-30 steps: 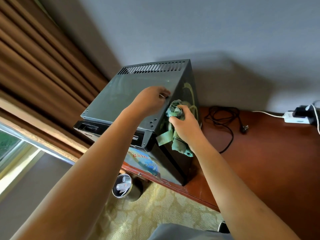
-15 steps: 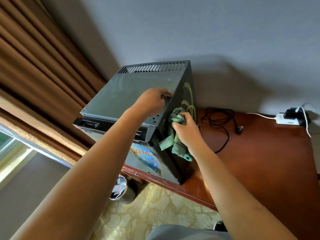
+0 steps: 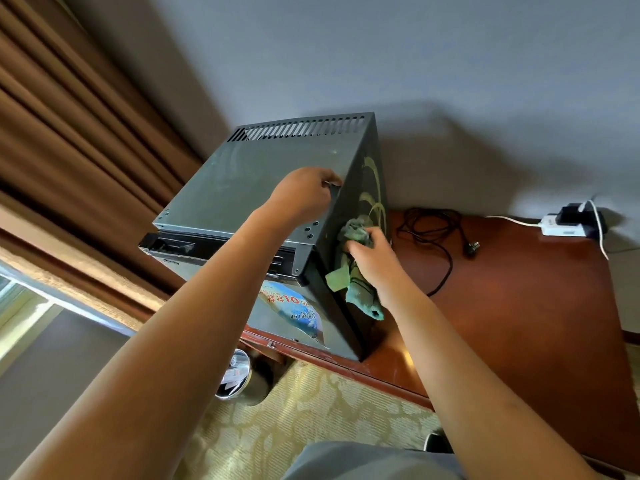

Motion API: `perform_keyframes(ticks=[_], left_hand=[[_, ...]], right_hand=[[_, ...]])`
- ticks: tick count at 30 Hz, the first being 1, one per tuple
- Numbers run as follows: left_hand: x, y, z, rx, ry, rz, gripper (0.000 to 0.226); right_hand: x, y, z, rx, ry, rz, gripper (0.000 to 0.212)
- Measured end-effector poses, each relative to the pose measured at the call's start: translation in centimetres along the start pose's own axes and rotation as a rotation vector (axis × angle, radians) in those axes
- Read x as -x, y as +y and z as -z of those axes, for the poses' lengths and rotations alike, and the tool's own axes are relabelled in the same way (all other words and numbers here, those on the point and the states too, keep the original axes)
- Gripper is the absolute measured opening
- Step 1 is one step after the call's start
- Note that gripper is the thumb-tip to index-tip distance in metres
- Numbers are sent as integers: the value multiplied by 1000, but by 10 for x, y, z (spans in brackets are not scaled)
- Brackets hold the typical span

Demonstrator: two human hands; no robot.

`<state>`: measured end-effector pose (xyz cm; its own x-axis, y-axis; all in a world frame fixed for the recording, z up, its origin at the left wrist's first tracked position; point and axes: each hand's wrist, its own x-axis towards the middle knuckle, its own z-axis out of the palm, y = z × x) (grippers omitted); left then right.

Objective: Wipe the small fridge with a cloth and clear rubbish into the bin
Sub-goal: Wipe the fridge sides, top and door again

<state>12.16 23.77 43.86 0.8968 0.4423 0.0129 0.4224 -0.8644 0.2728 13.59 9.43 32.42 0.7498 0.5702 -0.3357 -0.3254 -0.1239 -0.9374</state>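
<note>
Both hands work the fridge [image 3: 249, 181]: left hand [image 3: 301, 197] curled over its top edge, right hand [image 3: 372, 259] bunching a cloth [image 3: 356, 289] against its side, bin [image 3: 237, 374] below the left arm

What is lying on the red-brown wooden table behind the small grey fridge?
On the red-brown wooden table, behind the small grey fridge, lies a coiled black cable with its plug. The fridge hides whatever is directly against its back.
</note>
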Motion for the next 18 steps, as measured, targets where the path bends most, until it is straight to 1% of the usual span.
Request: perform_keyframes(ticks=[2,4,6,8,10,12,15,16,18], left_hand=[[0,-1,-2,-6,11,-10,47],[1,-1,-3,-23,24,-10,46],[1,1,-3,-51,35,-14,45],[-1,6,-3,-73,51,-12,42],[-3,9,-3,-87,63,-11,39],[-3,10,-3,-95,65,-16,37],[-2,9,-3,-98,63,1,39],[-2,9,-3,-97,57,8,41],[-1,10,-3,-98,52,13,42]], right_hand=[[1,15,0,37,-9,-98,25],[5,17,-1,41,-76,-136,30],[8,1,0,-2,-145,-82,31],[7,-21,2,-25,-170,16,29],[3,-33,2,-40,-141,65,28],[0,-29,-1,-67,-91,75,25],[-6,-5,3,6,-28,7,24],[-5,1,4,45,-43,-35,25],[-5,6,6,96,-127,-100,32]])
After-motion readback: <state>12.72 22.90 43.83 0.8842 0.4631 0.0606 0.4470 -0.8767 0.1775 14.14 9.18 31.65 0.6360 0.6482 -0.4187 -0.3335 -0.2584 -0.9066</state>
